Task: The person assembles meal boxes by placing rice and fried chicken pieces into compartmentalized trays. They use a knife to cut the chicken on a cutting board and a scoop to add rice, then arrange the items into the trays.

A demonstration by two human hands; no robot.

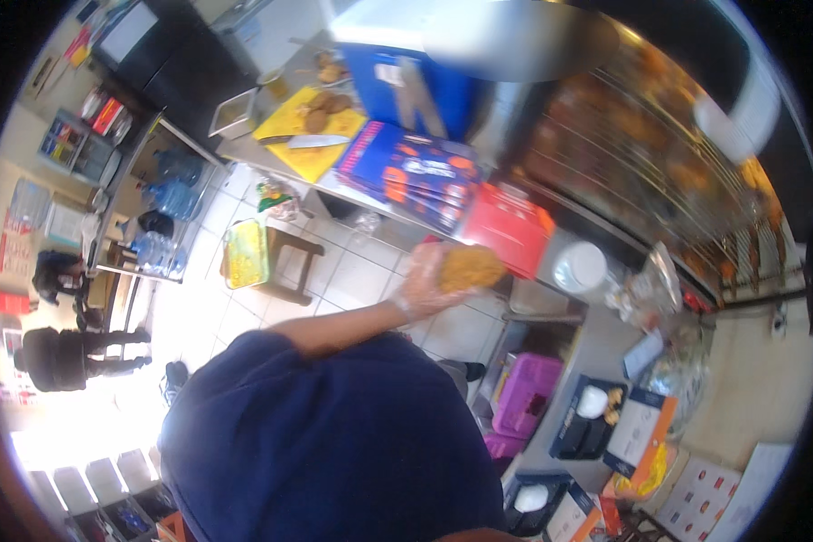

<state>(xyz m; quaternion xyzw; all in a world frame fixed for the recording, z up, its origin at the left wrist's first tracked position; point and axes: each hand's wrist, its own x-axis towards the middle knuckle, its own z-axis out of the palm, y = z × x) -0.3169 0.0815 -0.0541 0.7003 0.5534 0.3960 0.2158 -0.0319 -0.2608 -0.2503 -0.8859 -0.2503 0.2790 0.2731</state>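
My left hand point(421, 282), in a clear plastic glove, reaches across in front of me, fingers closed round a piece of golden-brown food point(471, 268) with a rough, breaded-looking surface. Its exact kind is unclear. The food is in front of a red flat box point(508, 230) on the counter; whether they touch, I cannot tell. Left of that lies a stack of dark blue and orange boxes point(411, 174). On a yellow cutting board point(313, 161) are a knife point(318, 141) and several brown food pieces point(323, 112). My right hand is not visible.
A large oven or rotisserie point(641, 144) stands at the far right. Nearby are a white tub point(580, 266), black meal trays point(580, 432) with white food and a purple bin point(526, 395). A stool point(295, 266) stands on the tiled floor; another person point(59, 359) is far left.
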